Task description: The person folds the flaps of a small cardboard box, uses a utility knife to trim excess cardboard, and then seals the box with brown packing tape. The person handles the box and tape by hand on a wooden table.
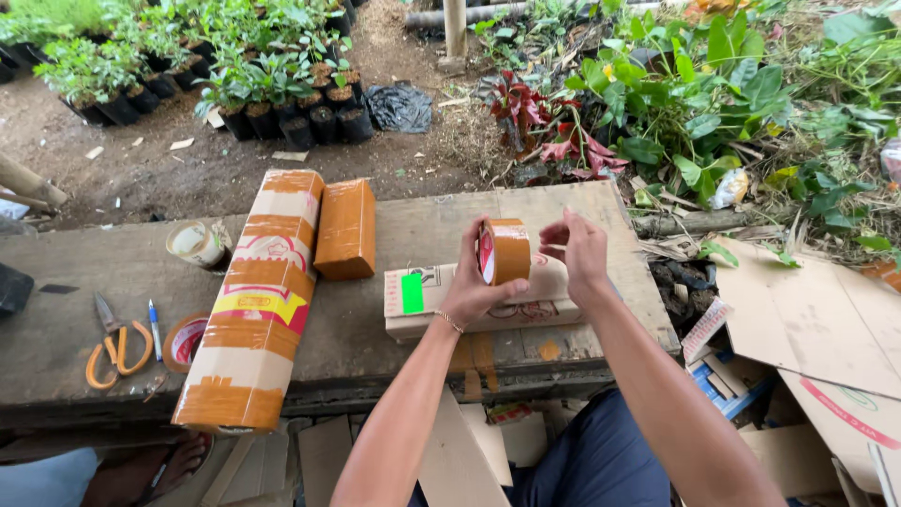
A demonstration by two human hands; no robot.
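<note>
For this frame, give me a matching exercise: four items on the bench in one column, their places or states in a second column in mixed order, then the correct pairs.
Items:
1. brown tape roll
2. orange-handled scissors
3. long taped parcel
4. flat box with green sticker

Places or states:
A. lying flat at the bench's left end, beside a blue pen
B. held upright in the left hand, with the right hand at its edge
C. lying under the hands
D. reaching from the bench's front edge back to the small brown block

Pairs: 1-B, 2-A, 3-D, 4-C
</note>
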